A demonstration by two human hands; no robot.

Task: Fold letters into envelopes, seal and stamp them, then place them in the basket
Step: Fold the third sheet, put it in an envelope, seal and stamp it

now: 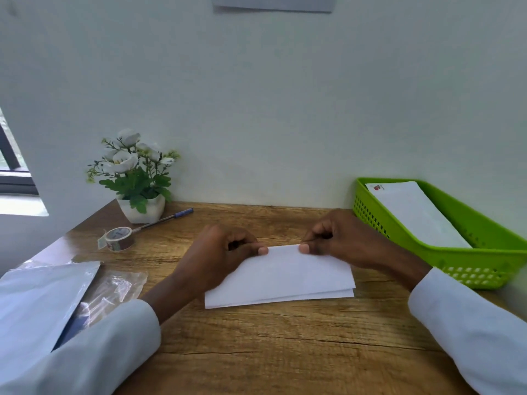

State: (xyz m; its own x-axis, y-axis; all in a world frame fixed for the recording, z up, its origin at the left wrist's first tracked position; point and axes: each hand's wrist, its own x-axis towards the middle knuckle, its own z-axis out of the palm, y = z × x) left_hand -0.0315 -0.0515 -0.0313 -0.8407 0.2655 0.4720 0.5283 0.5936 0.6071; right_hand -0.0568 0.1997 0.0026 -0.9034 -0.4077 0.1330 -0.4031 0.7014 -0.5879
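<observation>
A folded white letter [281,280] lies flat on the wooden desk [285,352] in front of me, its layers showing at the near edge. My left hand [219,255] presses its far edge with the thumb, fingers curled. My right hand [339,238] presses the same far edge just to the right, thumb down. A green plastic basket [467,269] stands at the right against the wall, with a white stamped envelope [413,215] lying inside. A roll of tape [119,238] sits at the left.
A pile of white envelopes [37,303] and a clear plastic sleeve [114,289] lie at the near left. A blue pen [168,218] and a potted white flower [137,178] stand at the back left by the wall.
</observation>
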